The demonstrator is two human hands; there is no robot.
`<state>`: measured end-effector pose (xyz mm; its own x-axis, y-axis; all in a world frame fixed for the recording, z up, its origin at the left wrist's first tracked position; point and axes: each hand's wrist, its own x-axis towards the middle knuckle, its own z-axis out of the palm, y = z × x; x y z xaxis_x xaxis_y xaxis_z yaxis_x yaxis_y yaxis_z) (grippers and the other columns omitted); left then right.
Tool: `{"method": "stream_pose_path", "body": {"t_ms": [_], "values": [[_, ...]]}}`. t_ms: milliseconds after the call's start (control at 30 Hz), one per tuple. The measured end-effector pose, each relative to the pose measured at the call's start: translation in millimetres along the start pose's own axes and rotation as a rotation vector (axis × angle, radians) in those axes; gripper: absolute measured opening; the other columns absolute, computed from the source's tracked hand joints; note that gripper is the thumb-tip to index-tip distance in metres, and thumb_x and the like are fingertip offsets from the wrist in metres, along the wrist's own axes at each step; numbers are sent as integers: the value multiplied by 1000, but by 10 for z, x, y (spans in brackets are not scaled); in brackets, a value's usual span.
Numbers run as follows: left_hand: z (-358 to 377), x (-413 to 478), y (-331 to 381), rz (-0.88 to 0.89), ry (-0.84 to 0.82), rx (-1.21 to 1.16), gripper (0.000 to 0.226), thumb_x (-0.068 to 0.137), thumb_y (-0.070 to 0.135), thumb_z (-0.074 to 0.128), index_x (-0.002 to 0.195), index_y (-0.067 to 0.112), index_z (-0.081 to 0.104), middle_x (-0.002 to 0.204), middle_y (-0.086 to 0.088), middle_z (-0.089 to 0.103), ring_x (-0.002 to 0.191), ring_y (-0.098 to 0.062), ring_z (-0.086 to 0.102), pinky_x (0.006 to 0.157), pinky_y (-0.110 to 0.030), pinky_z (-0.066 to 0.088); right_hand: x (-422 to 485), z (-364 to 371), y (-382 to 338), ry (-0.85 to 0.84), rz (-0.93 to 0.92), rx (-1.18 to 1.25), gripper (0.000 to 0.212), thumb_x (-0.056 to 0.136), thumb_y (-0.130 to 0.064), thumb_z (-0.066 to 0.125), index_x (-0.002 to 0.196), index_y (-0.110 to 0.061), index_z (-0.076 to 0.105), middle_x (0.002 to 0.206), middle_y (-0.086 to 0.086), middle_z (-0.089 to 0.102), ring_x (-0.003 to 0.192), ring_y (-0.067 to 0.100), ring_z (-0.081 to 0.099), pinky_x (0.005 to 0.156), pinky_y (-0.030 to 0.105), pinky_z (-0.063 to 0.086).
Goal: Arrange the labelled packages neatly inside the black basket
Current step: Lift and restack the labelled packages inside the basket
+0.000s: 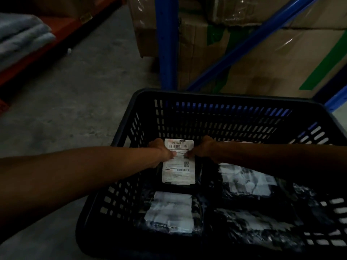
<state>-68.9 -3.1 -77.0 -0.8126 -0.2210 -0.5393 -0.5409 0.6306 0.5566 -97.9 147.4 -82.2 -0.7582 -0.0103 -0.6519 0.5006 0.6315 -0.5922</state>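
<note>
- Centre of the action: a dark package with a white shipping label (178, 162), face up, sitting inside the black basket (129, 117) toward its far left part, label long side running away from the camera.
- Left hand (161, 150) is clamped on the package's left edge, thumb pressed onto the label, the other fingers tucked out of sight beneath.
- Right hand (203, 149) mirrors it on the right edge, thumb on the label too, the two thumbs close together at mid-label.
- Whether the package is resting on the basket floor or held just above it, cannot tell.
- Closer to the camera, a second labelled package (170, 212) lies flat in the near left part.
- To the right, under the right forearm, a third package (247, 182), glossy wrap, label blurred.
- Near right, a fourth package (259, 226), also blurred.
- Outward now: the basket stands on a grey concrete floor (75, 102).
- Behind it, blue rack posts (167, 44) and stacked cardboard boxes (272, 59).
- Far left, folded grey cloth (20, 34) on a red shelf.
</note>
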Motion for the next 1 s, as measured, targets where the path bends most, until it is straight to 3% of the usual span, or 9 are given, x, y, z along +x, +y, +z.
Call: {"method": "stream_pose_path", "body": {"t_ms": [133, 233, 367, 533, 633, 700, 767, 833, 1000], "values": [[94, 159, -92, -8, -19, 129, 54, 86, 28, 70, 132, 5, 54, 136, -12, 58, 125, -26, 57, 102, -31, 49, 176, 149, 73, 15, -32, -178, 61, 73, -25, 84, 128, -9, 62, 133, 9, 62, 121, 24, 60, 91, 25, 51], [99, 261, -75, 14, -20, 192, 54, 83, 29, 73, 130, 5, 59, 133, -12, 62, 122, -26, 60, 100, -31, 51, 249, 176, 52, 104, -7, -265, 66, 77, -32, 80, 132, -8, 54, 137, 10, 57, 127, 25, 56, 100, 29, 50], [78, 313, -67, 24, -58, 299, 58, 82, 34, 73, 132, 8, 59, 134, -10, 61, 122, -25, 60, 102, -31, 50, 299, 212, 58, 50, -12, -271, 60, 79, -23, 79, 131, -6, 55, 136, 12, 58, 124, 27, 58, 99, 33, 51], [75, 81, -53, 33, -145, 537, 61, 98, 32, 48, 152, 8, 33, 154, -13, 38, 139, -26, 43, 114, -28, 37, 25, 251, 171, -79, -99, -155, 74, 74, -30, 72, 140, -5, 49, 151, 14, 42, 131, 35, 47, 105, 36, 46], [52, -319, -171, 96, -260, 741, 68, 98, 31, 43, 155, 5, 19, 160, -18, 21, 144, -31, 33, 117, -31, 31, -453, 217, 285, -156, -230, -322, 79, 87, -28, 67, 152, -5, 28, 160, 15, 26, 142, 28, 36, 110, 24, 36], [-27, -643, -273, 155, -361, 827, 72, 95, 37, 45, 156, 8, 19, 160, -17, 25, 142, -31, 36, 116, -30, 34, -868, 135, 374, -296, -321, -390, 79, 89, -40, 63, 153, -13, 26, 158, 7, 34, 140, 21, 40, 112, 24, 34], [-125, -949, -417, 146, -433, 850, 69, 98, 40, 39, 155, 6, 20, 159, -17, 30, 144, -31, 35, 115, -29, 32, -1227, 78, 464, -457, -392, -597, 80, 91, -52, 54, 156, -21, 19, 162, 1, 27, 145, 19, 33, 118, 27, 27], [-212, -1157, -537, 177, -498, 856, 64, 102, 43, 29, 156, 10, 22, 160, -16, 30, 147, -29, 32, 118, -27, 26, -1402, 92, 568, -529, -489, -812, 74, 94, -51, 49, 155, -21, 20, 162, 3, 24, 147, 20, 28, 119, 26, 21], [-202, -1210, -604, 225, -601, 691, 57, 102, 38, 33, 153, 15, 31, 161, -7, 30, 148, -20, 30, 122, -25, 19, -1365, 276, 695, -401, -704, -980, 61, 96, -37, 53, 148, -10, 38, 150, 12, 47, 133, 26, 50, 110, 27, 36]]}}
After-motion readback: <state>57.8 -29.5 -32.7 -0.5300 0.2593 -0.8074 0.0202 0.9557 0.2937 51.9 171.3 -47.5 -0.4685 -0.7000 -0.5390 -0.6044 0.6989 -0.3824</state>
